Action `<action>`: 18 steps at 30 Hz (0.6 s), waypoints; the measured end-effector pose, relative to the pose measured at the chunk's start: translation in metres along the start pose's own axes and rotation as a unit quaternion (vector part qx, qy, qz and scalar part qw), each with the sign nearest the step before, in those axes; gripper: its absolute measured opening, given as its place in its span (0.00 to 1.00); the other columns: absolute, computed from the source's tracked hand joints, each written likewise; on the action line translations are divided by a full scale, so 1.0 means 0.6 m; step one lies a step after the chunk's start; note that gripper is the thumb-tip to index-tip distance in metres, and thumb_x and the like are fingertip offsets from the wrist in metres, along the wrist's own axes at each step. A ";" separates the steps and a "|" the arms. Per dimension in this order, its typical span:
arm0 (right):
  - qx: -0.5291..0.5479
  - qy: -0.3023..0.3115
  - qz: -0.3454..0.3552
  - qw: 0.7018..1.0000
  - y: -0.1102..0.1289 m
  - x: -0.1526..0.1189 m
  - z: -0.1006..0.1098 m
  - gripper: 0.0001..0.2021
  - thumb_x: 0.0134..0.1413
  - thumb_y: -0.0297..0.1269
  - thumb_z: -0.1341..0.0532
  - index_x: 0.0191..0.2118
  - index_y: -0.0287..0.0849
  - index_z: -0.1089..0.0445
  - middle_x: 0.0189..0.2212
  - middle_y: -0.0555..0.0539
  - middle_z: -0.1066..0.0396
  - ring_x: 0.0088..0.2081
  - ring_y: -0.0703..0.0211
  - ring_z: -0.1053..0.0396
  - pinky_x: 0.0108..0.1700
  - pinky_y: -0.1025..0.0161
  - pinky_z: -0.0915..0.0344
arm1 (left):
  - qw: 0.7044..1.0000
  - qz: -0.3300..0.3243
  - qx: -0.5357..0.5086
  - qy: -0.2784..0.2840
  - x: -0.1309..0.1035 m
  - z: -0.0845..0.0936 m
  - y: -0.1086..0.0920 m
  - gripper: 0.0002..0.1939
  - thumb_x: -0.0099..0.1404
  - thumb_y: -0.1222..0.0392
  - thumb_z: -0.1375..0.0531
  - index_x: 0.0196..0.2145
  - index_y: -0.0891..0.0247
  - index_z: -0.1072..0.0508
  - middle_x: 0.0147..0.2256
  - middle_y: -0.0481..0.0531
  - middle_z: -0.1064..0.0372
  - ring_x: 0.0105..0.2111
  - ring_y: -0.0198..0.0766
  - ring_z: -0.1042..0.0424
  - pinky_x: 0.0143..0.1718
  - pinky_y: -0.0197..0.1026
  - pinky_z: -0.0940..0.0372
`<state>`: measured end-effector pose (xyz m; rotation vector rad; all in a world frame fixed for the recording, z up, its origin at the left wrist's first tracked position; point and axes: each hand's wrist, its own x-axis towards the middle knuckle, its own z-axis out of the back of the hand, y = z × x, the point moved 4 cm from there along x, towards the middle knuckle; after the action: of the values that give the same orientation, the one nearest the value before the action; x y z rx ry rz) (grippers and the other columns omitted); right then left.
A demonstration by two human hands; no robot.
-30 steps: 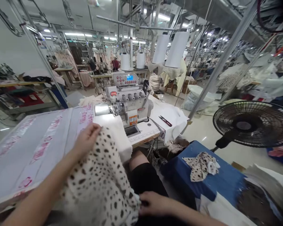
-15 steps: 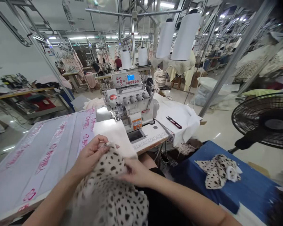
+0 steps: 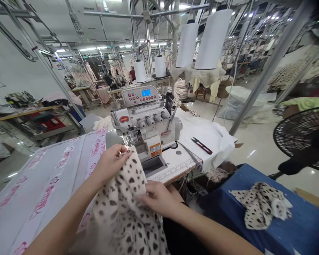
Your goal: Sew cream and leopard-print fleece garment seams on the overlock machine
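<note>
Cream fabric with dark spots [image 3: 127, 209] hangs from both hands and spreads down over my lap, its lower part blurred. My left hand [image 3: 113, 161] pinches the top edge of this fabric, close in front of the presser foot of the overlock sewing machine [image 3: 146, 120]. Lower and to the right, my right hand [image 3: 159, 198] is closed on the fabric's right edge. The strip between the hands is held fairly flat, and its upper end reaches the machine's stitching area. Whether it lies under the foot, I cannot tell.
Thread snips [image 3: 202, 145] lie on white cloth [image 3: 215, 132] right of the machine. Another spotted piece [image 3: 260, 205] rests on a blue-covered surface [image 3: 234, 180]. A black fan [image 3: 305, 141] stands at right. Plastic-covered table [image 3: 55, 170] extends left. Thread cones [image 3: 214, 39] stand above.
Both hands have brought the spotted fabric up to the machine; its edge now covers where white fabric showed before. The left hand moved up and forward. The view has shifted slightly.
</note>
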<state>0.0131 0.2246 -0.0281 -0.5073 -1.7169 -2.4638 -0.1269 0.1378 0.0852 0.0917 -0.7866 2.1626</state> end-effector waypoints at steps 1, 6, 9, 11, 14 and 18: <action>0.031 0.009 -0.003 0.999 0.001 -0.004 -0.008 0.12 0.51 0.35 0.41 0.20 0.38 0.39 0.22 0.52 0.40 0.27 0.65 0.41 0.31 0.69 0.45 | 0.999 -0.011 0.021 0.022 -0.002 0.001 -0.001 0.12 0.58 0.50 0.45 0.29 0.61 0.32 0.31 0.49 0.33 0.32 0.39 0.36 0.33 0.38 0.44; 0.110 0.044 -0.008 0.993 0.003 -0.020 -0.034 0.12 0.52 0.36 0.43 0.21 0.38 0.40 0.22 0.53 0.42 0.26 0.66 0.43 0.30 0.70 0.47 | 0.996 -0.026 0.041 0.074 -0.006 0.005 -0.001 0.13 0.63 0.51 0.51 0.33 0.60 0.32 0.32 0.48 0.32 0.33 0.37 0.35 0.33 0.37 0.43; 0.115 0.050 -0.020 0.992 -0.001 -0.022 -0.037 0.13 0.52 0.37 0.43 0.20 0.38 0.43 0.20 0.54 0.45 0.24 0.67 0.46 0.28 0.70 0.49 | 0.996 -0.013 0.058 0.063 -0.004 0.004 0.000 0.12 0.62 0.51 0.50 0.32 0.59 0.31 0.32 0.47 0.32 0.33 0.36 0.35 0.33 0.37 0.43; 0.126 0.047 -0.026 0.991 -0.003 -0.023 -0.035 0.15 0.52 0.38 0.43 0.20 0.39 0.44 0.19 0.54 0.46 0.24 0.68 0.47 0.27 0.70 0.50 | 0.997 0.015 0.056 0.054 -0.003 0.002 0.004 0.11 0.61 0.51 0.48 0.31 0.59 0.31 0.31 0.45 0.32 0.31 0.36 0.34 0.32 0.37 0.43; 0.148 0.046 -0.023 0.988 0.000 -0.023 -0.033 0.15 0.53 0.39 0.44 0.20 0.38 0.44 0.19 0.54 0.45 0.24 0.68 0.47 0.27 0.70 0.50 | 0.996 0.060 0.037 0.046 -0.003 0.001 0.012 0.10 0.59 0.50 0.45 0.31 0.58 0.31 0.30 0.44 0.31 0.29 0.35 0.34 0.30 0.36 0.43; 0.179 0.056 -0.044 0.981 0.001 -0.026 -0.034 0.17 0.53 0.41 0.44 0.19 0.38 0.45 0.19 0.54 0.47 0.23 0.68 0.48 0.26 0.69 0.50 | 0.994 0.099 0.032 0.041 -0.003 -0.001 0.017 0.11 0.57 0.48 0.44 0.31 0.58 0.31 0.29 0.44 0.31 0.26 0.34 0.34 0.27 0.36 0.43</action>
<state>0.0233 0.2039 -0.0389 -0.2523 -2.1077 -2.1142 -0.1328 0.1319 0.0790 -0.0440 -0.7039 2.3632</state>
